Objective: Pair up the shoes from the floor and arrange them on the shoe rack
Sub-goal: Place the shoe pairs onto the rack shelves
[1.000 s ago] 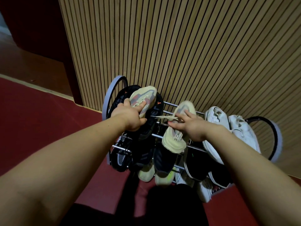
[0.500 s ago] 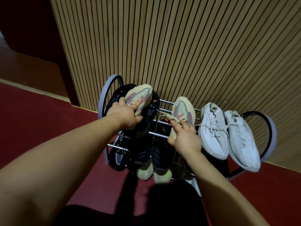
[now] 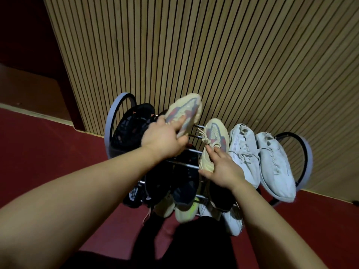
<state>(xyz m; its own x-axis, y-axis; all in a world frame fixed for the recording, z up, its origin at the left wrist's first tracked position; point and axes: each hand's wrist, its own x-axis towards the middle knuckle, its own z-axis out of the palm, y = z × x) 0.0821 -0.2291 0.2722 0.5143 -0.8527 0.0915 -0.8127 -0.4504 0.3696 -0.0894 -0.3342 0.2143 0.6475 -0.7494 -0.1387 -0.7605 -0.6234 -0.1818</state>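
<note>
- Head view: left hand grips one cream shoe, held up above the shoe rack top bars.
- Right hand lies flat, fingers straight, on the matching shoe, which rests on those bars just beside a white shoe.

Slatted wall (wooden) — dark recess at left.

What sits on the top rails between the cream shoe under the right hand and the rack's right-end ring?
Two white sneakers, side by side; the head view shows nothing else there.
</note>
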